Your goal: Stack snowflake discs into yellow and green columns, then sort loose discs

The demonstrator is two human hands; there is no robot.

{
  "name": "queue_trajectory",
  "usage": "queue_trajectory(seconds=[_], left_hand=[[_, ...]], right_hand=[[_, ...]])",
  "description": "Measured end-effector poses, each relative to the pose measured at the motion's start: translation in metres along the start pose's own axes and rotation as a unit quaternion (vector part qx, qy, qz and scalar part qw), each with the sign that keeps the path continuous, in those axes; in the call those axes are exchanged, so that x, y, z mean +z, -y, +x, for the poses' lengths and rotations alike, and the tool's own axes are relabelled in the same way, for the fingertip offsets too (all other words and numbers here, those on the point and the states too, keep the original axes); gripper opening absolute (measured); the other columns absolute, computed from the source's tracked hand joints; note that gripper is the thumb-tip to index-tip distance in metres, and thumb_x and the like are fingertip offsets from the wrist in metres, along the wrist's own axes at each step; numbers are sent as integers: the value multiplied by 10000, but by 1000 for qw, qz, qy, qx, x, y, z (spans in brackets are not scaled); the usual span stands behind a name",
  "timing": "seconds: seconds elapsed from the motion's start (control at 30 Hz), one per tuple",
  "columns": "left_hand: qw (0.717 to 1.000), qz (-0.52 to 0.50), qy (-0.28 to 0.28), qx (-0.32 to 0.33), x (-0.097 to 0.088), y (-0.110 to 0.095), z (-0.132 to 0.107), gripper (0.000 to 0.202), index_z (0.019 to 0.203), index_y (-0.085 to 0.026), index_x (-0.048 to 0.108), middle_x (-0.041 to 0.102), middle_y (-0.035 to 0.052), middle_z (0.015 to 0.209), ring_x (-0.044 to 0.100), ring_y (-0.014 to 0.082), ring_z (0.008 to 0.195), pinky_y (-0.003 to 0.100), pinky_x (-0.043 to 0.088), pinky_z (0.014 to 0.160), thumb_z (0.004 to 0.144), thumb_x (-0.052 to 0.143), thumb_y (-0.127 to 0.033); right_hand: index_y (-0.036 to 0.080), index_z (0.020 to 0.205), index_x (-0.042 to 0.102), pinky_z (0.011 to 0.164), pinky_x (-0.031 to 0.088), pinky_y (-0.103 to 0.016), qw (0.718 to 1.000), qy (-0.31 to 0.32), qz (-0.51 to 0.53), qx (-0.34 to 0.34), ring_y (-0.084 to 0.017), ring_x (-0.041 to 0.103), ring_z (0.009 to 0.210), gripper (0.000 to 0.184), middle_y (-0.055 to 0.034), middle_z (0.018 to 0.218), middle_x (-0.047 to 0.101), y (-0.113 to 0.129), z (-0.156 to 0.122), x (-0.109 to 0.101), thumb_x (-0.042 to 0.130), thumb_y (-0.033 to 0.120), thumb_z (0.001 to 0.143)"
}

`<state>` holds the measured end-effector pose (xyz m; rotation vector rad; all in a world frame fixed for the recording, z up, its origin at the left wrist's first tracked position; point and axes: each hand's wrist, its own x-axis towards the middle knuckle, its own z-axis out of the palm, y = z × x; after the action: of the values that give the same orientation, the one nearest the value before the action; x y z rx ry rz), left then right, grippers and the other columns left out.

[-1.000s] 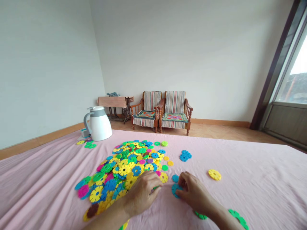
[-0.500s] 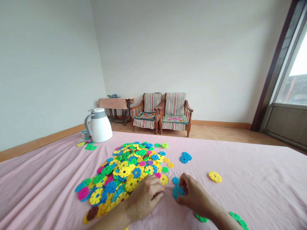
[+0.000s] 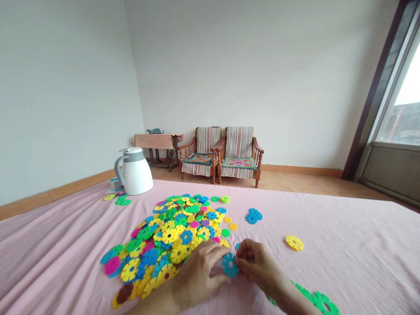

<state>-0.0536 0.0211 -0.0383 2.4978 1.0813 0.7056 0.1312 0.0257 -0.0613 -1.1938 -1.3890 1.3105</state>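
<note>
A blue notched plastic disc (image 3: 229, 265), flower-like with a round hole, stands tilted up between my hands, its face towards me. My right hand (image 3: 260, 266) pinches its right edge with thumb and forefinger. From the left, my left hand (image 3: 201, 272) spans the same disc, forefinger at its upper edge and thumb at its lower edge. Another blue disc (image 3: 238, 246) peeks out behind the right fingers, mostly hidden. Beside the left hand spreads a large heap of such discs (image 3: 169, 236) in yellow, green, blue, pink and brown.
Joined blue discs (image 3: 253, 215) and yellow discs (image 3: 294, 243) lie on the pink cloth (image 3: 357, 245) to the right. Green discs (image 3: 323, 302) rest near the right forearm, which partly covers them. A white jug (image 3: 138, 173) stands back left; two wooden chairs (image 3: 239, 151) are beyond.
My right hand has brought the blue disc left, to my left hand. The left thumb and forefinger have spread around the disc. More of the green discs now shows beside the right forearm.
</note>
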Motion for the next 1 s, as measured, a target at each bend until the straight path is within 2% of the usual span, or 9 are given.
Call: queue_trajectory(seconds=[0.17,0.3,0.47,0.57,0.7,0.8,0.87,1.0], left_hand=[[1000,-1,-15,3,-2,-5,1,553,1154,-277,530,601,-12,1089,520,177,1028,292,392,945,655,732,-152],[1000,-1,-17,5,-1,-6,2,447,1076,-258,573,617,-5,1011,541,178,960,292,422,888,663,706,-148],[996,-28,-76,-27,-6,-2,5,442,1090,-255,582,592,26,1068,536,196,1004,312,422,912,670,684,-162],[992,-28,-116,-48,-16,3,14,377,1062,-229,599,581,44,1036,552,194,948,312,457,858,692,659,-196],[987,-4,-149,-58,-28,16,45,362,1050,-212,606,576,45,1008,571,167,814,293,486,758,692,649,-238],[988,65,-127,-66,-28,34,83,366,1032,-212,628,572,41,996,573,161,806,269,480,750,669,663,-243],[985,109,-97,-88,-24,47,112,348,1011,-188,638,579,42,959,581,154,783,249,480,733,672,659,-262],[980,152,-72,-104,-9,66,163,286,929,-158,656,595,51,929,584,195,864,267,469,767,657,668,-245]], right_hand=[[180,666,474,424,311,-192,1000,12,16,8,-78,488,422,94,57,469,530,3,-1,4,553,204,620],[175,681,494,444,345,-201,998,-14,-59,-18,-103,548,472,68,24,533,572,7,-2,1,527,235,691],[181,712,503,486,379,-207,983,-72,-161,-59,-122,608,561,135,0,658,606,15,-8,-20,456,289,777],[193,704,480,500,380,-216,969,-99,-214,-73,-120,586,562,132,7,654,589,4,-14,-38,421,274,789],[209,673,458,517,372,-235,937,-160,-295,-96,-120,524,533,159,25,596,523,-23,-17,-66,394,275,803],[217,672,451,517,365,-241,926,-196,-308,-98,-124,519,528,170,27,598,510,-34,-14,-80,384,293,809],[220,676,455,524,366,-244,922,-203,-314,-100,-129,526,536,180,25,598,512,-35,-12,-84,376,302,815],[219,649,453,525,366,-243,911,-206,-338,-116,-127,508,521,185,19,586,513,-32,-13,-81,385,304,799]])
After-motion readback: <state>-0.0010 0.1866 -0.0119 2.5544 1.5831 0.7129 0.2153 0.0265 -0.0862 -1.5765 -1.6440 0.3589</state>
